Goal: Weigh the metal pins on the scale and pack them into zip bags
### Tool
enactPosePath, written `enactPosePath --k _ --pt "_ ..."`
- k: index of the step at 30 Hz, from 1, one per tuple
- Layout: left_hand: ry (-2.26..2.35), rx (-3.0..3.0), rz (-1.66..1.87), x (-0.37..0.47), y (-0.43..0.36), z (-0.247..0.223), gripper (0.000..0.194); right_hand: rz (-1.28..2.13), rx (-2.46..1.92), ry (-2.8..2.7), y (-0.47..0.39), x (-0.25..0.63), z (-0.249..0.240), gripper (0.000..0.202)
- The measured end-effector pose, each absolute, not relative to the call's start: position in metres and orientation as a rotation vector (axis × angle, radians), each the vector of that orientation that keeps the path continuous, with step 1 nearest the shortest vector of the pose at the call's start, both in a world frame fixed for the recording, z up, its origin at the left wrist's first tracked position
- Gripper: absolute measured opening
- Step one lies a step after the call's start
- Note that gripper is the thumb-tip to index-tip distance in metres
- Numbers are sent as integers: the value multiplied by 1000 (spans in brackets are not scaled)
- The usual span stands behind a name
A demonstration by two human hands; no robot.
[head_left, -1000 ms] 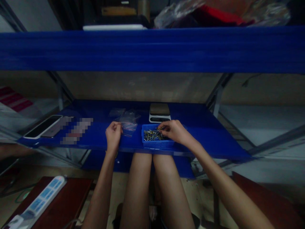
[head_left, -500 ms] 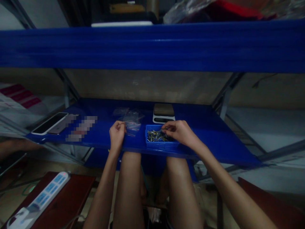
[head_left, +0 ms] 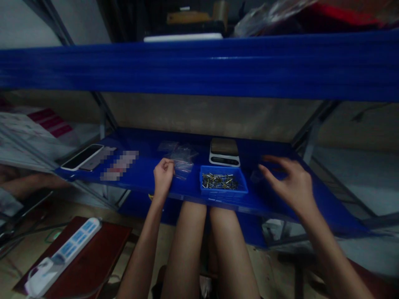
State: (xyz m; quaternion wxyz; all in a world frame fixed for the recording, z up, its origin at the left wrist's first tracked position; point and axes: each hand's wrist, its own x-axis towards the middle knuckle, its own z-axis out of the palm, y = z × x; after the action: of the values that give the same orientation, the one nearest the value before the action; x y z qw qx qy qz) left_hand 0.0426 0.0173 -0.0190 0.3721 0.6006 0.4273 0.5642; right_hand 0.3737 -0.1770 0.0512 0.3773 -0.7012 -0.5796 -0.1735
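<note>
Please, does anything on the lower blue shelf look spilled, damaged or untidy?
Nothing serious stands out: the visible metal pins lie inside the blue tray, with no spill seen. The clear bags beside the left hand overlap somewhat untidily.

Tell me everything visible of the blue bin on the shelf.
The blue bin is open-topped, rectangular and plastic-looking. It sits upright on the shelf, near the front edge, before the scale; contact there is unclear. Thin silvery and yellowish metallic pieces lie jumbled inside. Neither the left hand nor right hand touches it.
</note>
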Motion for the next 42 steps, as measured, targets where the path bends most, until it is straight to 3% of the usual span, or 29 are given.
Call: enactPosePath --k 4,10,13,21,32,42 --pt "1099 1542 1440 44 15 -16 13 -291 -1766 -1600 -195 395 17 56" --pt "1114 1553 1435 45 14 -15 13 -121 -1670 -1652 -193 401 -10 35" --pt "1123 1558 1426 44 13 -15 14 -137 -1674 -1616 -186 401 -9 25" --pt "1144 1557 1403 40 13 -18 13 -58 -1685 -1414 -170 389 16 27" --pt "1167 1573 1382 38 10 -15 12 -66 -1515 -1416 -43 385 31 41" --pt "1192 1546 1377 37 11 -16 14 -60 -1502 -1396 -33 381 23 47"
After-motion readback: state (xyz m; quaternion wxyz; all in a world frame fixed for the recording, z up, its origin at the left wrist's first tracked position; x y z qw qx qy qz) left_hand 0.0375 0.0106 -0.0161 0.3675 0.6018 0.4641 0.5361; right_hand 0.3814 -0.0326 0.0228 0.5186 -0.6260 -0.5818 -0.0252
